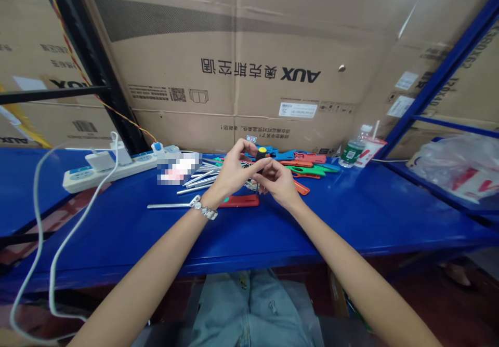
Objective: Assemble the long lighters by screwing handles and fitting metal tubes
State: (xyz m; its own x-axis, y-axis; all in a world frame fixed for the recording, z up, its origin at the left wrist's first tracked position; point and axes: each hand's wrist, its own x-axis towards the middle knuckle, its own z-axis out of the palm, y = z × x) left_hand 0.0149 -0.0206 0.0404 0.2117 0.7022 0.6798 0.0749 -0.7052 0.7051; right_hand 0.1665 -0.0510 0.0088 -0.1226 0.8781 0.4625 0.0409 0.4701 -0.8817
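Over the middle of the table my left hand (236,169) is closed round a screwdriver (261,154) with a black handle and a yellow end cap, held upright. Against it, my right hand (279,182) has thumb and fingers pinched together near the handle; what it grips is hidden. Below both hands lies a red handle casing (244,201) with a long metal tube (167,206) to its left, like a long-necked lighter. My left wrist and forearm cover the join between them. Thin metal tubes (198,181) lie in a heap left of my hands.
Orange, green and blue casings (307,164) are piled behind and right of my hands. A white power strip (125,168) with plugs and cables is at the left. A bottle (352,149) and a cup (370,152) stand back right. Cardboard (175,82) backs the table.
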